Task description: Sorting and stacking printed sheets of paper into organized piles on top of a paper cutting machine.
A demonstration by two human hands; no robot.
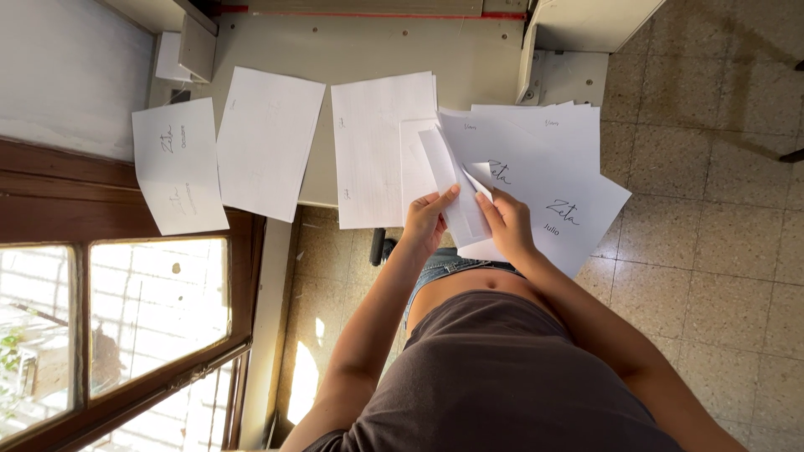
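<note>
My left hand (427, 219) and my right hand (507, 222) both pinch a folded white sheet of paper (456, 188) held in front of me at the desk's front edge. Under it a fanned stack of white printed sheets (557, 167) spreads to the right, overhanging the grey desk (402, 54). Beside my left hand lies another white pile of sheets (373, 146). Farther left lie a blank white sheet (266, 142) and a white sheet with handwriting (177, 167), both hanging over the desk edge.
A wooden-framed window (126, 326) stands at the left, sunlit. Speckled floor tiles (720, 251) lie to the right and below. A grey cabinet part (578, 50) sits at the desk's far right, a small white box (180, 54) at the far left.
</note>
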